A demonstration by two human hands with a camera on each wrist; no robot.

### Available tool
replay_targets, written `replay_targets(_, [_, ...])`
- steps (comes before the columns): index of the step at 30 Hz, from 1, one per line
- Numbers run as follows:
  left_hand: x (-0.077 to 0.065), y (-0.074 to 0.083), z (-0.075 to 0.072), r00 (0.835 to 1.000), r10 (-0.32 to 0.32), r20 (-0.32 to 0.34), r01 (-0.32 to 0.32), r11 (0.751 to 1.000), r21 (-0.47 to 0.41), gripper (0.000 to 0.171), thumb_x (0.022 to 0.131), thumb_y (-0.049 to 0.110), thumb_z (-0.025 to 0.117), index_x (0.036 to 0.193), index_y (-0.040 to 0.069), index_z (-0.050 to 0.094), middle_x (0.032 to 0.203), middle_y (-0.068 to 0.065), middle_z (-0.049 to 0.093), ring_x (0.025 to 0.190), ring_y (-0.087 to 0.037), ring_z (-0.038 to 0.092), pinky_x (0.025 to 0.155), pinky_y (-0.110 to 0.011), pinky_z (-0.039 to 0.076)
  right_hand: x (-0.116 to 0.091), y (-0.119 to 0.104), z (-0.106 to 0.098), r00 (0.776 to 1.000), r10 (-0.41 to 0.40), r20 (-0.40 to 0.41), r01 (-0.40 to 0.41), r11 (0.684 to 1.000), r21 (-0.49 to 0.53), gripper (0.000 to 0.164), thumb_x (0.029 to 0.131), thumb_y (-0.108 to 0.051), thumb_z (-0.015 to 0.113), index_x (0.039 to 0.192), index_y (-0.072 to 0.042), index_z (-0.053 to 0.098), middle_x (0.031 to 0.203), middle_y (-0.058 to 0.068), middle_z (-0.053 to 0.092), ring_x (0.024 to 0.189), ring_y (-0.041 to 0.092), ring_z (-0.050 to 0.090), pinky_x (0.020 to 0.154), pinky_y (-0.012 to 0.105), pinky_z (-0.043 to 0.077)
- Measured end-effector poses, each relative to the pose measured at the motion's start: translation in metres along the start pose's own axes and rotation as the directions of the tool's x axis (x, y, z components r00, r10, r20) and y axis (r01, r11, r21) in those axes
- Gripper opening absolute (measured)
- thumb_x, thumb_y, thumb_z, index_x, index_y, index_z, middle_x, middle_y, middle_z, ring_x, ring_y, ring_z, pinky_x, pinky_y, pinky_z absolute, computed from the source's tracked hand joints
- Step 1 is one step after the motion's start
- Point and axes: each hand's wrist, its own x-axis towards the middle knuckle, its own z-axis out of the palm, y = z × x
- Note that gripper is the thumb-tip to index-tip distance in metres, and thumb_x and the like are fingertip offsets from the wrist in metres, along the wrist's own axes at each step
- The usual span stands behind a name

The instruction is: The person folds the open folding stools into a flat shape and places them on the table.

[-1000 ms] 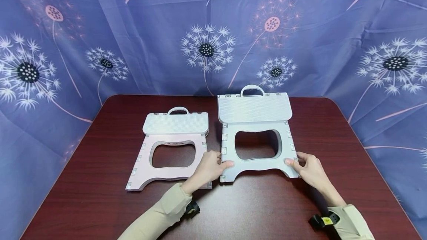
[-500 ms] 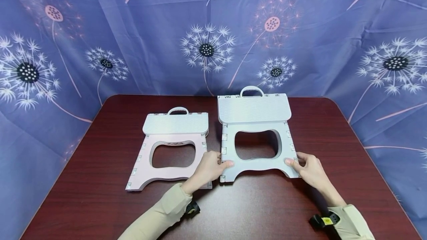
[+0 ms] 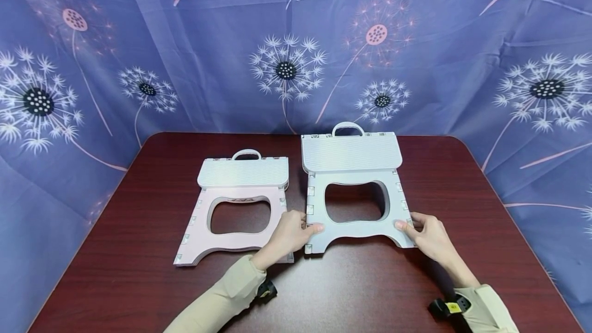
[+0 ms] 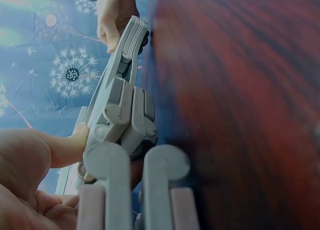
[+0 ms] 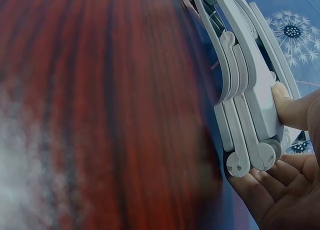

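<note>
A white folding step stool [image 3: 353, 227], folded flat with its handle at the far end, is gripped at both near legs. My left hand [image 3: 290, 230] pinches its left leg, thumb on top and fingers underneath. On the opposite side my right hand [image 3: 432, 235] holds the right leg the same way, and the right wrist view shows the fingers under the stool's [image 5: 252, 110] folded layers. To the left lies a smaller pink and white folding stool [image 3: 273, 220], also folded flat, partly hidden behind my left hand and wrist.
Both stools are over a dark red wooden table [image 3: 361, 292] with rounded far corners. A blue curtain [image 3: 222, 30] with a dandelion print hangs behind the table and along its sides. Only a narrow gap separates the two stools.
The far end of the white stool, with its handle, has sunk slightly towards the table. Both hands keep their grip, and the pink and white stool stays put.
</note>
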Motion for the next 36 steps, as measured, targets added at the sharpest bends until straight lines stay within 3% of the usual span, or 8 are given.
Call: replay_targets(36, [-0.0004,-0.0012,-0.0003,1.0,-0.007,0.012,0.007,1.0,-0.014,0.05,0.087,0.032,0.072,0.056,0.019,0.034,0.047,0.014,0.023,0.046,-0.003,0.021,0.042,-0.019,0.021,0.0004,-0.003,-0.0005,0.999,0.031,0.03,-0.031,1.0,-0.002,0.039,0.092,-0.03,0.066,0.111,0.005,0.066,0.088,0.013,0.074,0.07,-0.003,0.062,0.064,0.019,0.048])
